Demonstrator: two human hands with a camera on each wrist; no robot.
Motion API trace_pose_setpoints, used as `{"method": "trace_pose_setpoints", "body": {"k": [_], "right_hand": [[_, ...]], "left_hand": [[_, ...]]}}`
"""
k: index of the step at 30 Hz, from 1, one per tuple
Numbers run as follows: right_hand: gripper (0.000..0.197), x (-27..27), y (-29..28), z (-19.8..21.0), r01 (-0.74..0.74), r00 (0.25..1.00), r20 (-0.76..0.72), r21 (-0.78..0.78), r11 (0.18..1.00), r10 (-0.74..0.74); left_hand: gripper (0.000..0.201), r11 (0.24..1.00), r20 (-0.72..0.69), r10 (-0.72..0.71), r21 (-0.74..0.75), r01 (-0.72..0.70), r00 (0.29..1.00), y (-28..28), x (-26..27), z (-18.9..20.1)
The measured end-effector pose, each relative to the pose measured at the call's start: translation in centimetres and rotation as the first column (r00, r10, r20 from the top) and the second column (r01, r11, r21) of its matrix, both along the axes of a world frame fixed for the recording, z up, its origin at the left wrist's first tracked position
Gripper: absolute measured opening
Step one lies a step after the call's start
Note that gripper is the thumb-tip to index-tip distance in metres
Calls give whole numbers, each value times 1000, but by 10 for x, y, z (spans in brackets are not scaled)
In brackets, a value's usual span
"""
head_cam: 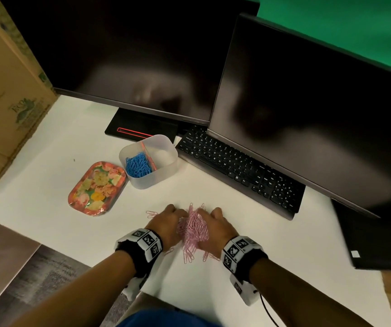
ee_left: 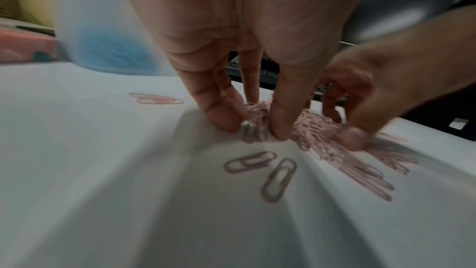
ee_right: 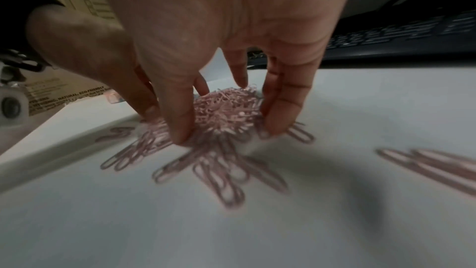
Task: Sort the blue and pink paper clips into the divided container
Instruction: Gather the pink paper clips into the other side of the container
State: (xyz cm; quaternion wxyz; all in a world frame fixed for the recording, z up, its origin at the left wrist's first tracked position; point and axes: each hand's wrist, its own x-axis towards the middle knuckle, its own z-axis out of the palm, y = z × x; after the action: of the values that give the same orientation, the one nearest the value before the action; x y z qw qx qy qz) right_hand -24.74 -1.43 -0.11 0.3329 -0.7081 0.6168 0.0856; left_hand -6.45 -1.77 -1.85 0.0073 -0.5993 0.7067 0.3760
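A heap of pink paper clips (head_cam: 193, 228) lies on the white table between my two hands. My left hand (head_cam: 166, 220) stands at its left edge, fingers pointing down, and pinches a few pink clips (ee_left: 253, 132) between two fingertips. My right hand (head_cam: 215, 223) cups the heap (ee_right: 226, 109) from the right, thumb on one side and fingers on the other. The translucent divided container (head_cam: 166, 147) stands farther back, with blue paper clips (head_cam: 138, 165) in its left compartment. The right compartment looks bare. Loose pink clips (head_cam: 151, 213) lie left of my left hand.
A floral tray (head_cam: 96, 188) sits left of the container. A black keyboard (head_cam: 237, 171) and two dark monitors (head_cam: 307, 114) fill the back and right. A cardboard box (head_cam: 6, 102) stands at the far left. The table's front edge is near my wrists.
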Motion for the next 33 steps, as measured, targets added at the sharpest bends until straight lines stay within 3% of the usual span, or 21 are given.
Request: {"method": "trace_pose_setpoints", "body": {"k": [2,9,15,18,20,22,24,26,29,33], "right_hand": [[70,9,-8,-1,27,999,37,-7,1000,-27],[33,9,-22,-1,63,997,59,-85,994,-58],[26,-1,-31,4,242,967,85,-36,970,-238],[23,-5,-36,17,271,954,144,-27,962,-264],[21,-5,-39,32,250,951,198,-37,968,-238],[19,1,-44,50,209,951,245,-64,976,-187],[17,11,-50,68,160,950,284,-81,984,-131],[16,23,-57,82,100,952,298,-81,992,-71],[20,46,-68,92,-48,973,216,-131,990,75],[30,64,-78,95,-184,963,155,-212,960,219]], "left_hand": [[43,1000,-39,14,-28,-15,999,-4,-6,0],[46,994,-154,84,-57,-94,985,-16,-10,-3],[53,988,-201,133,-57,-147,971,-22,-11,6],[49,967,-314,204,-83,-240,927,-24,-10,14],[39,914,-456,365,10,-405,812,-27,-12,21],[33,803,-564,585,300,-515,584,-33,-15,30],[44,643,-559,765,633,-430,321,-38,-19,35],[58,479,-473,877,853,-206,79,-40,-20,41],[56,360,-356,928,933,16,-112,-40,-21,53],[34,345,-332,866,938,-34,-374,-52,-14,59]]}}
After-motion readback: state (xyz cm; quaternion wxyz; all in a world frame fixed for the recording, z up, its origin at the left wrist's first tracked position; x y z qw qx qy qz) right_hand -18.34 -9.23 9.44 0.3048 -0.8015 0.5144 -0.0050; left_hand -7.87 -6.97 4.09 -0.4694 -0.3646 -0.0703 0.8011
